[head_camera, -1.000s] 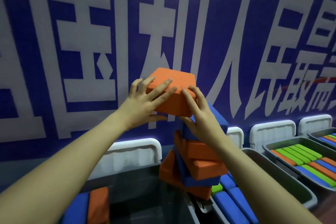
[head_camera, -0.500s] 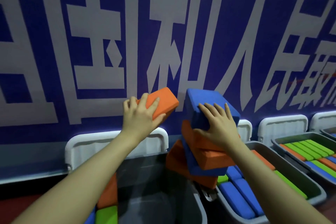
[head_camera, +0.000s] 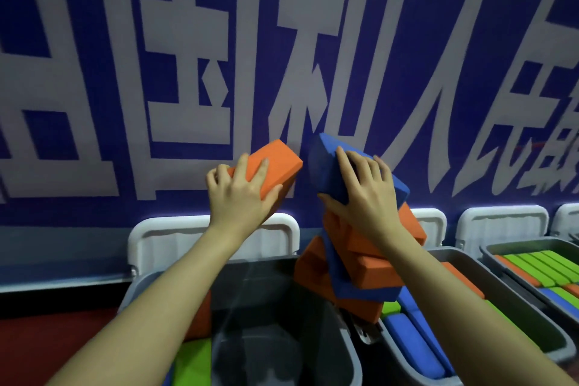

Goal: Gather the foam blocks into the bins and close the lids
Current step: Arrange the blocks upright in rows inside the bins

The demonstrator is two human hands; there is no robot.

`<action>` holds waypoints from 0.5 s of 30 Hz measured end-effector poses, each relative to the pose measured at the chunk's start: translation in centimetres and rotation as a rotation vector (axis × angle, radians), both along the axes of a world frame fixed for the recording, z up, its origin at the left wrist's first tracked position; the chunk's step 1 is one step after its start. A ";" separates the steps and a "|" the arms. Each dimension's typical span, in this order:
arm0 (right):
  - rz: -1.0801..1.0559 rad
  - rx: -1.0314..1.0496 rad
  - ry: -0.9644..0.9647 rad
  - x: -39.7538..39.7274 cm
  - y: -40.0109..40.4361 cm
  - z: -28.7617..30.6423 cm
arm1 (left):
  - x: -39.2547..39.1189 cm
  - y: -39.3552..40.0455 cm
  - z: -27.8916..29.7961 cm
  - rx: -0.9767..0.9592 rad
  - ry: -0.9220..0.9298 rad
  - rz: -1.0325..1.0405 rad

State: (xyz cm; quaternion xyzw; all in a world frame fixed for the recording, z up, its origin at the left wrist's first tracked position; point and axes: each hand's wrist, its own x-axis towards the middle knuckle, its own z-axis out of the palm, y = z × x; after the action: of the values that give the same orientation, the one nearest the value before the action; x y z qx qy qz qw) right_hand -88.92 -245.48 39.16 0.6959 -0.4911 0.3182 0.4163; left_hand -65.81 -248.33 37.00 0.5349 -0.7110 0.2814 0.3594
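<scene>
Indoors, blue banner wall (head_camera: 94, 41), grey bins (head_camera: 338, 338), red floor (head_camera: 47, 338)

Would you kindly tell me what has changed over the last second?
The left hand lifted the orange block off the stack and swung it left. The right hand dropped onto the blue block beneath. The leaning stack stayed put.

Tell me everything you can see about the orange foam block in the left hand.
The orange foam block is a plain rectangular brick with a matte, spongy-looking surface and crisp edges. It is held in the air, tilted, its far end raised toward the blue banner. The left hand grips its near end, fingers spread over the top face and thumb against the side. It sits above the open grey bin, clear of the leaning stack of blocks.
</scene>
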 end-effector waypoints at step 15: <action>0.263 0.360 -0.159 19.2 0.3 -7.8 | 15.9 6.4 -8.9 0.312 0.262 0.346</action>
State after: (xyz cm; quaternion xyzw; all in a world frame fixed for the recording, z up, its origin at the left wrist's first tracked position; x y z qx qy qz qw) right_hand -69.72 -245.20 31.40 0.7896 -0.4763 0.3310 0.2004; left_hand -49.86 -241.97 28.10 0.7293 -0.5913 0.1541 0.3080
